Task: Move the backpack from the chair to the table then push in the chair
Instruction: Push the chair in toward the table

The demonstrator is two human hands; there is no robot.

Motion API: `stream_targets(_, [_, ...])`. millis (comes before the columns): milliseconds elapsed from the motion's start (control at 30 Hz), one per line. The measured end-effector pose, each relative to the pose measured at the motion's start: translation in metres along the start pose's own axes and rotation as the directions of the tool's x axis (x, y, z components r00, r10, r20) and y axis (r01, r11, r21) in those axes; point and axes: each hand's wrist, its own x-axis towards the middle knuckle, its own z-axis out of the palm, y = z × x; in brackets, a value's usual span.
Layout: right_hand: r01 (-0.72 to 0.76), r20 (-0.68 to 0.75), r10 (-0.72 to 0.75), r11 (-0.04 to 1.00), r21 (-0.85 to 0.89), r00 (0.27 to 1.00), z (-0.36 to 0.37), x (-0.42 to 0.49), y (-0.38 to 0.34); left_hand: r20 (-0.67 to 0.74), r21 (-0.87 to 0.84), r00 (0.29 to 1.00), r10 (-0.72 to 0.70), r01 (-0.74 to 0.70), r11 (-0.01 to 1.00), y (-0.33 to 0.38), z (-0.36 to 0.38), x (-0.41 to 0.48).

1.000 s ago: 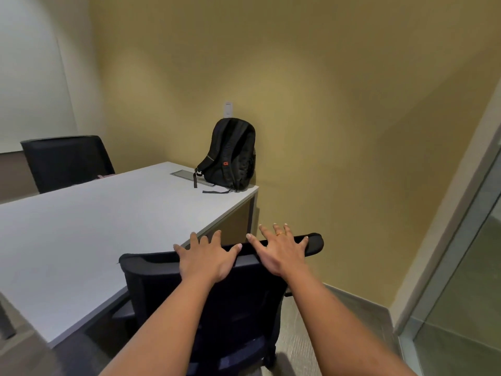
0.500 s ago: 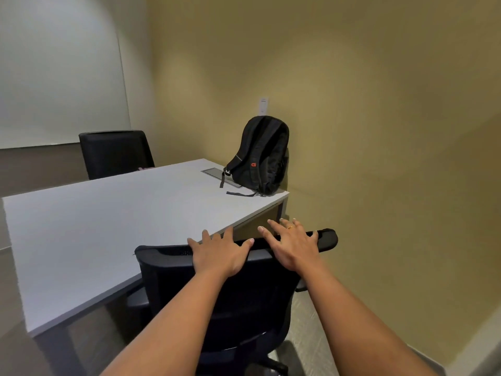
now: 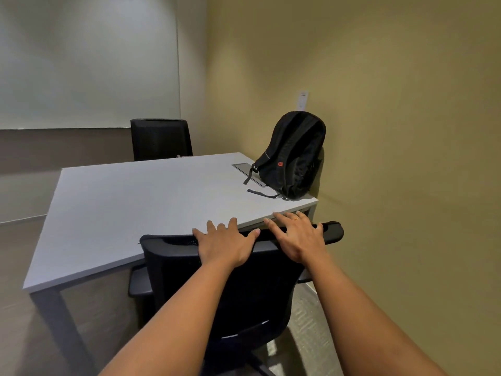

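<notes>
A black backpack [image 3: 294, 156] with a small red logo stands upright on the far right corner of the white table [image 3: 141, 202], leaning against the yellow wall. A black mesh office chair [image 3: 244, 289] faces the table's near edge, its seat partly under the tabletop. My left hand [image 3: 225, 244] lies flat on the top of the backrest with its fingers spread. My right hand [image 3: 296, 237], wearing a ring, presses flat on the same top edge further right. Neither hand curls around anything.
A second black chair [image 3: 160, 139] stands at the table's far side below a whiteboard [image 3: 81, 63]. A grey cable hatch [image 3: 242, 169] is set in the tabletop beside the backpack. The yellow wall [image 3: 406, 185] runs close along the right.
The chair has moved forward toward the table with both hands on its backrest; its top now reaches the table's edge. The view has swung left. The backpack has not moved.
</notes>
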Motion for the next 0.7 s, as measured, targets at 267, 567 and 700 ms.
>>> stream_targets(267, [0.109,0.021,-0.109,0.994,0.027,0.994,-0.005,0.054,0.054,0.041,0.028,0.994,-0.101,0.1,0.995,0.059,0.01,0.037])
stream_targets(567, [0.192,0.029,-0.194,0.978,0.077,0.98,0.002,0.117,0.081,0.005,0.027,0.987,-0.159,0.159,0.987,0.083,0.021,0.093])
stream_targets(700, [0.224,0.051,-0.228,0.972,0.076,0.972,0.005,0.144,0.087,-0.015,0.011,0.983,-0.183,0.183,0.983,0.086,0.024,0.119])
